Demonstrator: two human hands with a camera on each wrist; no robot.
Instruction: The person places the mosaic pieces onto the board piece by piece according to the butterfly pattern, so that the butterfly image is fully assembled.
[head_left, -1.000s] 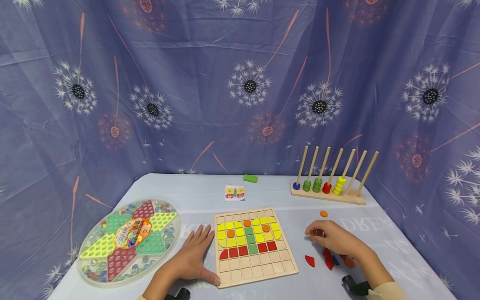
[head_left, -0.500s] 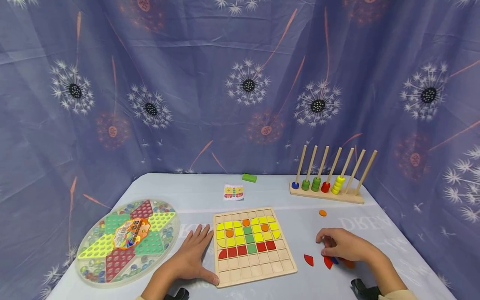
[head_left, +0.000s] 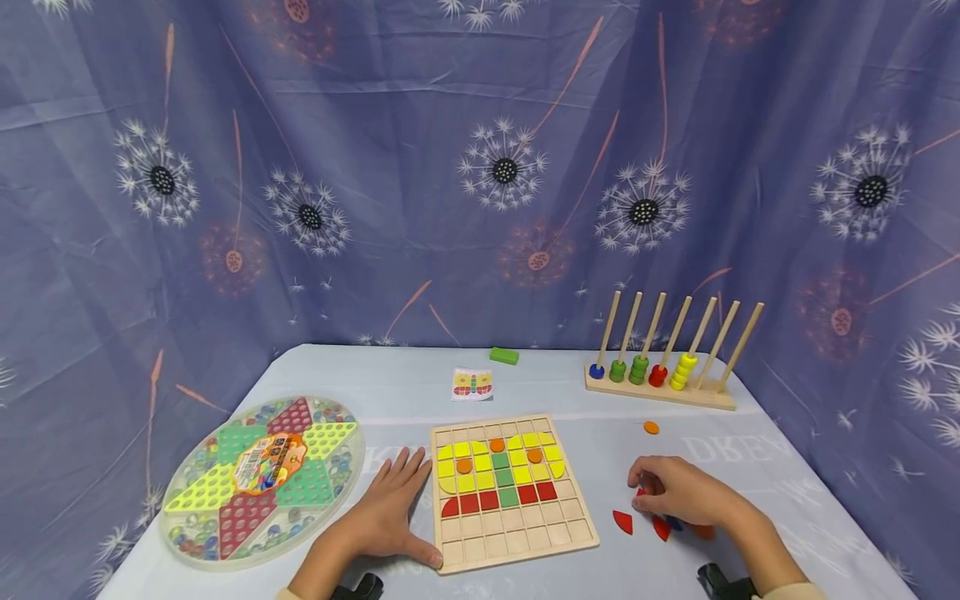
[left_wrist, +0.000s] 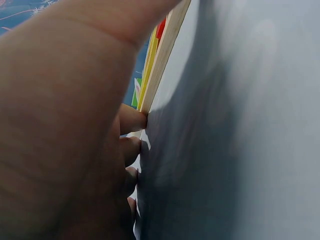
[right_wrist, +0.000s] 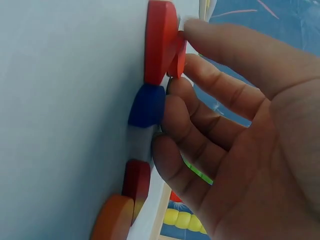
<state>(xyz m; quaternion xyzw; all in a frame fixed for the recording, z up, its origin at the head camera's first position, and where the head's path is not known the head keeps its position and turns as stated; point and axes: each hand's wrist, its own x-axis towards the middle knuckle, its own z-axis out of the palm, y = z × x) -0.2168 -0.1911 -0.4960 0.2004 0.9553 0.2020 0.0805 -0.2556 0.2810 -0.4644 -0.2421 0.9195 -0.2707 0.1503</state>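
My left hand (head_left: pixel 382 517) lies flat with spread fingers along the left side of the wooden grid board (head_left: pixel 480 550), its thumb at the near left corner. Yellow, green, red and orange pieces on the board form a butterfly pattern. Right of the board, my right hand (head_left: pixel 678 490) pinches a red piece (right_wrist: pixel 179 62) between thumb and index finger, low over the table. Under and beside that hand lie a thick red piece (right_wrist: pixel 157 45), a blue piece (right_wrist: pixel 146 106), a dark red piece (right_wrist: pixel 136 180) and an orange piece (right_wrist: pixel 114 220); the palm partly hides them in the head view.
A marble-filled star board (head_left: pixel 247 533) lies at the left. Behind the grid board are a butterfly card (head_left: pixel 472 385) and a green block (head_left: pixel 504 356). A pegged bead stand (head_left: pixel 660 393) stands back right; an orange disc (head_left: pixel 651 427) lies before it.
My right hand first moved right to the loose pieces, then slightly back left, and a red piece now shows at its fingertips. The left hand stays at the board.
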